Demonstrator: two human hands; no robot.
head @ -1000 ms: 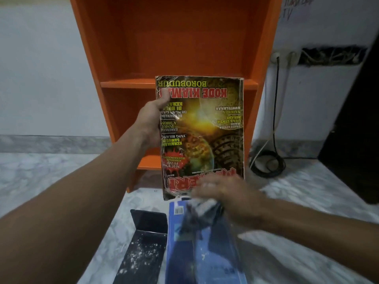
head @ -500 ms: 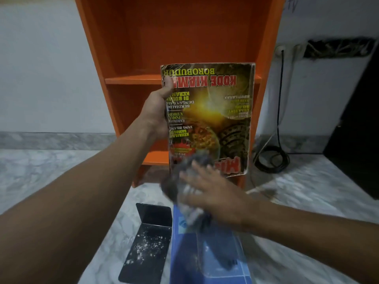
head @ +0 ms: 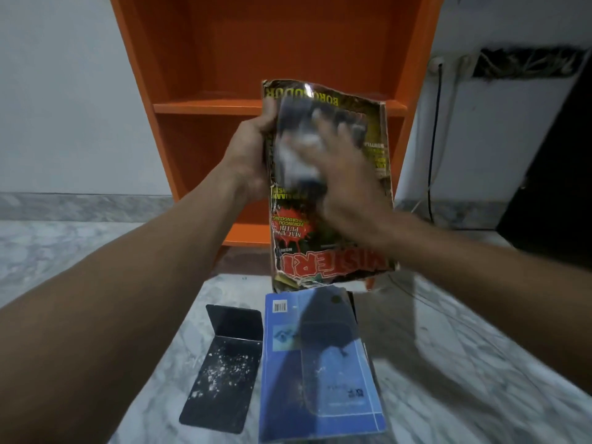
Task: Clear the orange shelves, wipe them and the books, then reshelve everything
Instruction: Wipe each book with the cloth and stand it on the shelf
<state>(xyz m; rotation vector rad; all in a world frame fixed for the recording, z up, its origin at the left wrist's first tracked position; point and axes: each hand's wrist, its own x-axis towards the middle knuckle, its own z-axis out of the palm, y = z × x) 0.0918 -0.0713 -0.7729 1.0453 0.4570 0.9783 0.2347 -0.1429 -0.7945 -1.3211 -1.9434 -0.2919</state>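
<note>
The left hand (head: 250,152) is gripping the magazine (head: 320,264) at its 9 o'clock edge; the right hand (head: 346,177), fingers spread flat, is pressing a cloth (head: 298,152) on its cover. Orange shelves (head: 205,108) are standing behind at 12 o'clock, a blue book (head: 320,395) lying at 6 o'clock.

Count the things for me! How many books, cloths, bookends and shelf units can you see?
Books: 2, the held magazine and the blue book on the floor
Cloths: 1, the cloth on the magazine
Bookends: 1, the black bookend
Shelf units: 1, the orange shelf unit
Total: 5
</note>
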